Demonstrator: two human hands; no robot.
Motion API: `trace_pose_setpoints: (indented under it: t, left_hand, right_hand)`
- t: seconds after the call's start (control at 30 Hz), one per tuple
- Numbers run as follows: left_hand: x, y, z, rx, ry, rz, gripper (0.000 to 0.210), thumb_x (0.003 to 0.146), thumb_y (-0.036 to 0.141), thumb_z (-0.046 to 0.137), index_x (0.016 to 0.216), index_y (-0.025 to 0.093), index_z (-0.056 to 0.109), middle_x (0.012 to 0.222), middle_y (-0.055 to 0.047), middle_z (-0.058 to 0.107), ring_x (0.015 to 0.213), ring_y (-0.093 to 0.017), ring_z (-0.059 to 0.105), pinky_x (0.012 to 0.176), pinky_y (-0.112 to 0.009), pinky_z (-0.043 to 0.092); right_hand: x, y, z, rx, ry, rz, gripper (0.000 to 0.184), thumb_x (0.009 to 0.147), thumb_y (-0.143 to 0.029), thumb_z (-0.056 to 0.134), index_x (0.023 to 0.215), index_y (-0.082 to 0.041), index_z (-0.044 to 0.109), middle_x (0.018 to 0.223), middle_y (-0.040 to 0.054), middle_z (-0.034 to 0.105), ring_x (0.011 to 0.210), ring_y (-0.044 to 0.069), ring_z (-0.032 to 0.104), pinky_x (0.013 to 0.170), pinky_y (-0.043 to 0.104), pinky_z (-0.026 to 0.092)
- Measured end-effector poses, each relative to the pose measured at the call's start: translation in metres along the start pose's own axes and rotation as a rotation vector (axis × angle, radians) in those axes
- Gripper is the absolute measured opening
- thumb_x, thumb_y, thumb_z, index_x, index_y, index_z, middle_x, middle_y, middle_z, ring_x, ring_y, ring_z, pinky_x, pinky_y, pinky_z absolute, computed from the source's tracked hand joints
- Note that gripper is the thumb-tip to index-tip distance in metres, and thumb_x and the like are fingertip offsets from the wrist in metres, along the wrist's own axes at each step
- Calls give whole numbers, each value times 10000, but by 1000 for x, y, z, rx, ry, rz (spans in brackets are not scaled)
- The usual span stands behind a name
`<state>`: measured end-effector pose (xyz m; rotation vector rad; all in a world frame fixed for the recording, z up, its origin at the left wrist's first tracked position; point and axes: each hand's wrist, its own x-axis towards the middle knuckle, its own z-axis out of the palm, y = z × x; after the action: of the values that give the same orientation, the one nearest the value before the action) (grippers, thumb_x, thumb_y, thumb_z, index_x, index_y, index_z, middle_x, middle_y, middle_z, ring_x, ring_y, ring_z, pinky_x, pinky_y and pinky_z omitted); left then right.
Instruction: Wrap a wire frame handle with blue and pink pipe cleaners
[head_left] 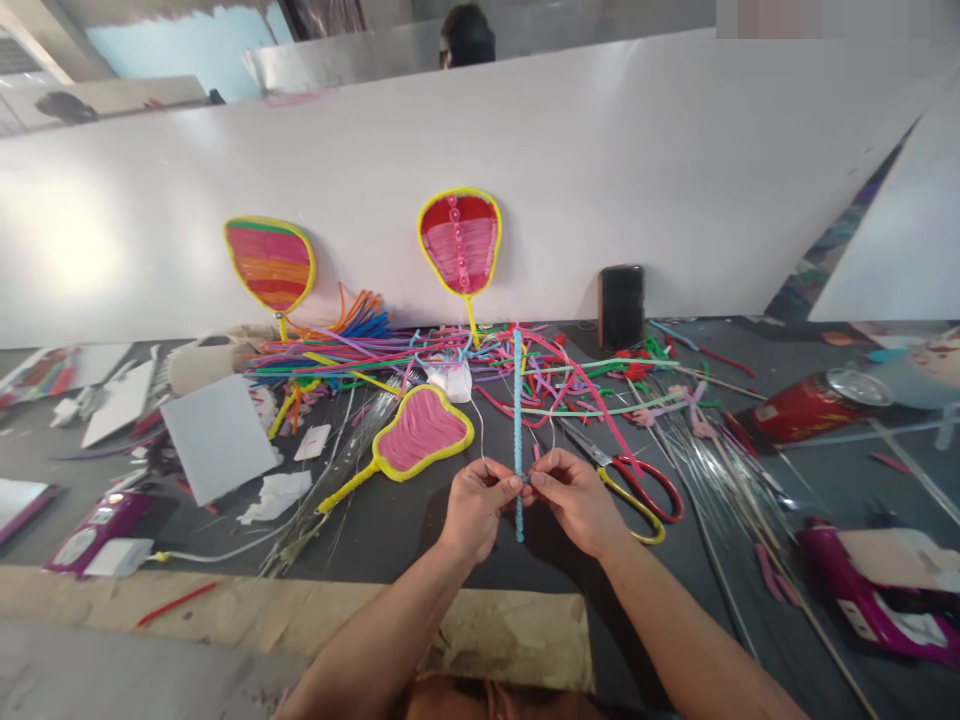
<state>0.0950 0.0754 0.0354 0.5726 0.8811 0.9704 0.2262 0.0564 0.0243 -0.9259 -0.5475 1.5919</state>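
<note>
A light blue pipe cleaner (517, 400), which looks twisted, stands nearly upright in front of me, its short lower end hanging below my fingers. My left hand (478, 505) is closed, thumb and fingers pinching it from the left. From the right, my right hand (576, 500) is closed on it at the same spot, fingertips nearly touching. A thin pale wire or thread curves up near each hand. Left of my hands lies a pink fan shape with a yellow fuzzy rim (424, 432). Scissors with red and yellow handles (645, 490) lie beside my right hand.
Behind my hands lies a heap of coloured pipe cleaners (360, 350). Two finished-looking fans, one striped (270, 262) and one pink-red (460, 245), lean on the white board. A phone (621, 305), red can (817, 403) and purple device (874, 590) are around.
</note>
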Motion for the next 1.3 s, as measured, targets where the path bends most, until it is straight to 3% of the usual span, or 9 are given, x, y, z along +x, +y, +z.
trace_pose_setpoints:
  t: [0.27,0.43,0.6,0.77,0.9,1.07,1.3]
  left_hand:
    - [1,3,-6,139,-147,88,298,604,251,802,795,133,606,696,-1,643,635,-99,611,650,-220,500]
    - [6,16,-13,83,-85,117,280,726,381,696,856,151,603,755,-7,605,669,-101,578,618,-235,510]
    - [7,23,-15,88,-98,118,255,708,347,714,800,155,574,678,18,565,601,-89,542,577,-238,516]
    - [8,24,-17,100,-74,158,254,722,354,702,806,149,577,690,11,573,615,-92,550,577,-228,502]
    - [9,24,-21,107,-135,182,238,742,319,690,877,151,588,758,-3,598,695,-102,582,663,-244,498]
    - [7,21,-21,196,-250,135,392,637,193,772,971,165,569,847,-12,629,736,-127,626,707,-259,487]
    - [7,16,-19,254,-207,202,317,693,201,726,943,161,534,729,13,625,650,-110,619,640,-231,468]
  right_hand:
    - [-1,-7,-9,28,-44,11,249,643,-277,795,801,-210,614,745,-27,609,670,103,579,663,262,487]
    - [-2,-9,-10,35,-95,23,224,670,-276,781,808,-205,619,737,-28,612,661,92,570,659,238,473]
    - [-3,-5,-8,92,-104,82,262,720,-420,722,851,-203,655,741,-7,634,656,94,581,681,250,480]
    - [-6,2,-6,-53,-210,230,311,643,-329,796,876,-178,656,754,16,668,644,109,604,628,250,467]
    - [-7,3,-3,-84,-186,225,291,656,-331,784,848,-152,659,694,22,664,589,105,591,575,244,446]
    - [-8,1,-1,-54,-162,208,278,636,-328,797,794,-153,650,675,13,658,578,101,588,573,245,442]
    - [-10,3,1,-61,-184,221,308,630,-340,799,807,-150,633,659,16,652,564,109,585,560,256,439]
